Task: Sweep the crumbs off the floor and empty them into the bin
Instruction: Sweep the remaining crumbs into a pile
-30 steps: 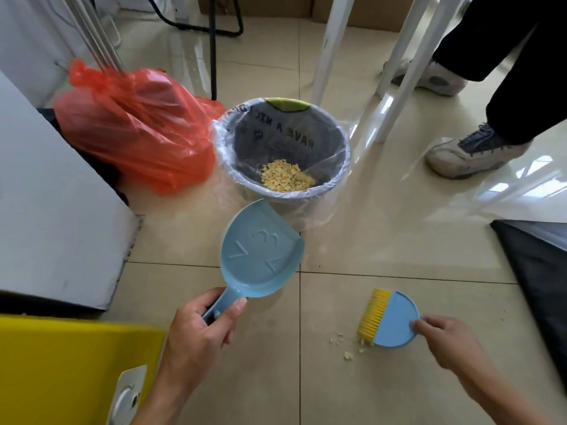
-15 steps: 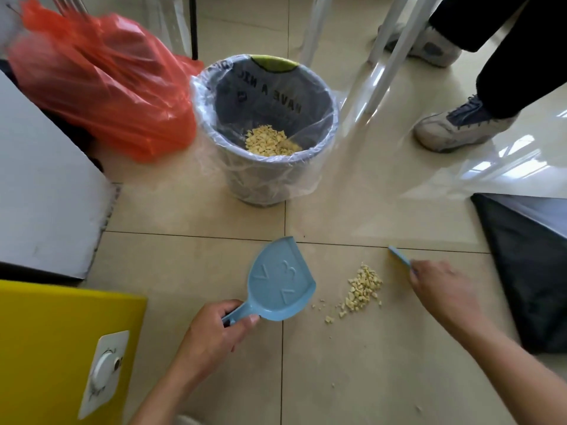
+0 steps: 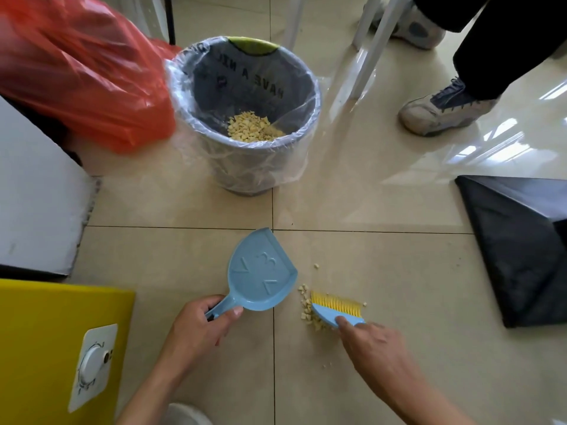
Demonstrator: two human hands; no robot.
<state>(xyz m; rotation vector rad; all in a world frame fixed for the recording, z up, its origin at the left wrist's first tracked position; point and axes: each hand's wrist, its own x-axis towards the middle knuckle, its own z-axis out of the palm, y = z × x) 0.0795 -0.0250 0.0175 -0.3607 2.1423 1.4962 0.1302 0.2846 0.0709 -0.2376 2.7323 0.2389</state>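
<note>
Nearest the dustpan [image 3: 263, 276], the left hand [image 3: 201, 328] is clenched round its handle, tilting the open lip toward the right so it can catch what gets pushed in. Just right of that lip, the right hand [image 3: 372, 345] grips the small blue brush [image 3: 336, 311], its yellow bristles pressed into the crumbs [image 3: 306, 308] on the floor [image 3: 399, 286]; the brush sits behind the pile, probably to drive it leftward into the pan. A few loose crumbs lie apart from the heap. Beyond the dustpan stands the lined bin [image 3: 245, 111], already holding crumbs, close enough for tipping. Left of it slumps an orange bag [image 3: 79, 78].
</note>
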